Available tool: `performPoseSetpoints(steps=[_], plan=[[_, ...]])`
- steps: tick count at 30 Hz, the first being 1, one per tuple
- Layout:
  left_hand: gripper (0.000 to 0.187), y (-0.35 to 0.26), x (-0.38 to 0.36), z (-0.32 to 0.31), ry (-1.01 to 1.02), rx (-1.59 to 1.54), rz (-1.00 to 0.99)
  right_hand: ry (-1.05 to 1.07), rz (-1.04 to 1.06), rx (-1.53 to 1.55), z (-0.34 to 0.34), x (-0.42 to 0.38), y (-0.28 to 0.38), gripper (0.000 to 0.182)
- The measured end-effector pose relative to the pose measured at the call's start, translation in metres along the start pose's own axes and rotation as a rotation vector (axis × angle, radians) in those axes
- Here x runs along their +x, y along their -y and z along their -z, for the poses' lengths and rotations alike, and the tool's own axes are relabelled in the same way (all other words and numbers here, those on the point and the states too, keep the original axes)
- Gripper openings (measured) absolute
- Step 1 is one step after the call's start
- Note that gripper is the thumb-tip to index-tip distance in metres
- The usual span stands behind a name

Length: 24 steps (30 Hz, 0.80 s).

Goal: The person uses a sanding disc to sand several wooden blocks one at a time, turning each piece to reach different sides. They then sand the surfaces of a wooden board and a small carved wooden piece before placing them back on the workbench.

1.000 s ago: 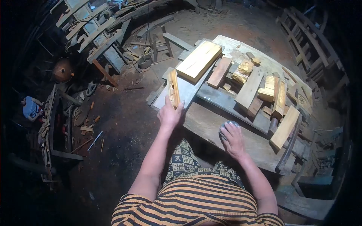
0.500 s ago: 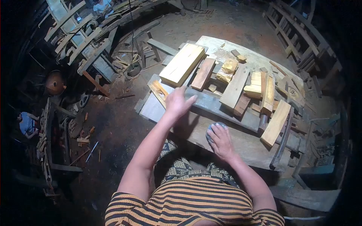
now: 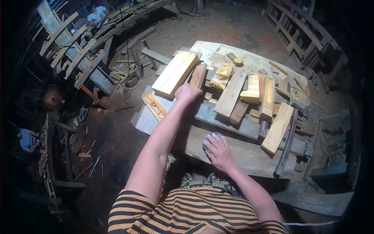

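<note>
My left hand [image 3: 187, 94] is closed round the near end of a reddish-brown wood block [image 3: 198, 76]. Just left of that block lies a large pale block [image 3: 175, 73]. My right hand [image 3: 219, 151] rests on a dark round disc [image 3: 206, 143] at the near edge of the workbench [image 3: 241, 156], its fingers over the disc. Between and beyond the hands, a grey-brown board [image 3: 231, 93], a yellow chunk [image 3: 222, 77] and a pale yellow board [image 3: 277, 128] lie across the bench.
A long dark curved bar [image 3: 286, 146] lies on the bench's right side. At the left stands a rack of curved wood pieces [image 3: 83, 54]. Two other people sit farther off, one at the upper left [image 3: 97, 16], one at the far left [image 3: 27, 139].
My left hand has moved forward from the bench edge and taken hold of the reddish-brown block, whose far end looks raised. My right hand stays on the disc. The view has shifted slightly.
</note>
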<state>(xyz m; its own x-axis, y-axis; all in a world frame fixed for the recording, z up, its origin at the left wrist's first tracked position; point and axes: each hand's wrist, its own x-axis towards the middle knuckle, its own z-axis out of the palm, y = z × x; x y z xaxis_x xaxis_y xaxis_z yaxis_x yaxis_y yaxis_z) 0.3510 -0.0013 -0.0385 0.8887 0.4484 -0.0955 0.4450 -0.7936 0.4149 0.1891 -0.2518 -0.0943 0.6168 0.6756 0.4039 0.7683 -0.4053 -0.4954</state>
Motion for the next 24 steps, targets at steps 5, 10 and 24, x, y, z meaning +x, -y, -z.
performPoseSetpoints(steps=[5,10,24], plan=[[0.041,0.022,-0.029,0.021,0.51,-1.32,0.213,-0.005,0.0,0.019,0.0,-0.001,-0.001,0.043],[0.042,0.069,-0.109,0.028,0.709,-1.76,0.295,0.002,-0.003,0.015,0.002,0.001,0.001,0.041],[0.057,0.08,-0.263,0.007,0.406,-1.982,0.9,0.13,0.403,0.234,-0.004,0.027,0.1,0.038]])
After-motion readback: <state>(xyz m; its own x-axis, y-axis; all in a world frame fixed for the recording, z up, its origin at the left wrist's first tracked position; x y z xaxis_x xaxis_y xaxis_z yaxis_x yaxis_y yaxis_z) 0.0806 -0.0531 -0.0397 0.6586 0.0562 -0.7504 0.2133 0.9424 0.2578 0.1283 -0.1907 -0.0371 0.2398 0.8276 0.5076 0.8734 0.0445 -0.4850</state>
